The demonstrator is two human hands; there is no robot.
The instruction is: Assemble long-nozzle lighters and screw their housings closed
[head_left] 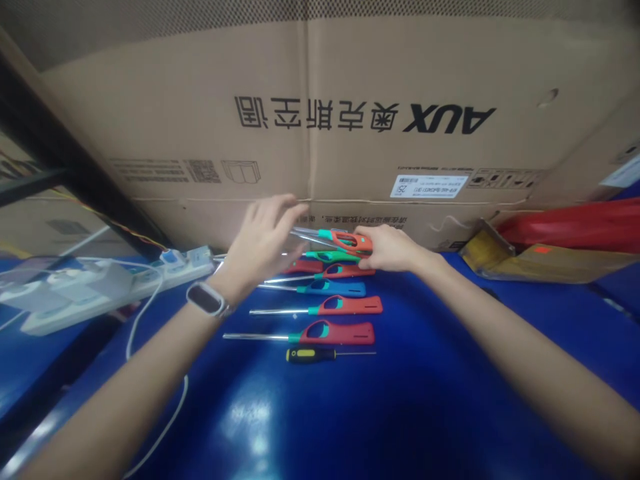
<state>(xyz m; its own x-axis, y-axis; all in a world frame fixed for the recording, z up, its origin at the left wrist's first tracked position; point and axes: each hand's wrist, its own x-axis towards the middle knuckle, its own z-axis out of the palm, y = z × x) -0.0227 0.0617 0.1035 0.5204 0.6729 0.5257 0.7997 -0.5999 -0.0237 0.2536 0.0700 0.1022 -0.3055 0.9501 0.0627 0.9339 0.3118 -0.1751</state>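
My right hand (389, 248) grips the handle end of an orange gas lighter (356, 241), raised over the row; another lighter may be under it. Close to its metal tube is my left hand (267, 233), thumb and fingers apart, a band on the wrist. On the blue table below lie more long-tubed lighters: a green one (333, 256), a blue one (333, 288), an orange one (350, 305) and a red one (340, 333). Their tubes point left, some hidden behind my left hand. Nearest to me lies a black-and-yellow screwdriver (313, 355), its shaft pointing right.
A large cardboard sheet (200, 133) with printed lettering stands along the back. At left are white power strips (107, 285) with plugs, and a loose white cable (185, 393) runs over the table. A cardboard box (565, 263) and a red item (575, 225) are at right.
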